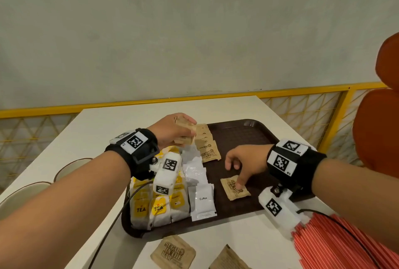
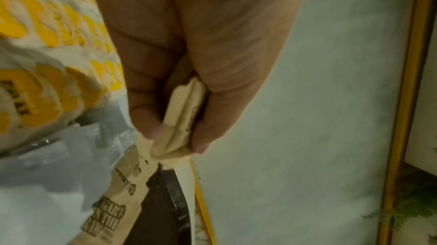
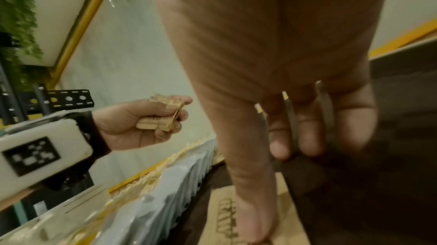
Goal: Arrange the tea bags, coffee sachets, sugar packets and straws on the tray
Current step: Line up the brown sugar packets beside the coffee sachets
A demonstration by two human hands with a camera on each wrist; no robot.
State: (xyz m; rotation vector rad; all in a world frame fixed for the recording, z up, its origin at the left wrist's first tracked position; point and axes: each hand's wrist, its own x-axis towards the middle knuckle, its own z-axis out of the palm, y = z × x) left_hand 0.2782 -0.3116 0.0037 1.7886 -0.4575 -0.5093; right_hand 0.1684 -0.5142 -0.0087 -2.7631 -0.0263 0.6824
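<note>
A brown tray (image 1: 244, 134) lies on the white table. On its left side stand rows of yellow-labelled tea bags (image 1: 158, 208), white coffee sachets (image 1: 201, 199) and brown sugar packets (image 1: 208, 150). My left hand (image 1: 190, 132) hovers over the far end of the sugar row and grips a stack of sugar packets (image 2: 182, 114) between thumb and fingers. My right hand (image 1: 235, 173) is over the tray's middle. Its thumb (image 3: 250, 193) presses on a single sugar packet (image 1: 231, 191) lying flat there, and the other fingers hang relaxed above the tray.
Two more sugar packets (image 1: 172, 251) (image 1: 228, 258) lie on the table in front of the tray. A bundle of red straws (image 1: 336, 245) sits at the front right, under my right forearm. Orange chairs (image 1: 377, 128) stand to the right, and a yellow railing (image 1: 216, 97) runs behind the table.
</note>
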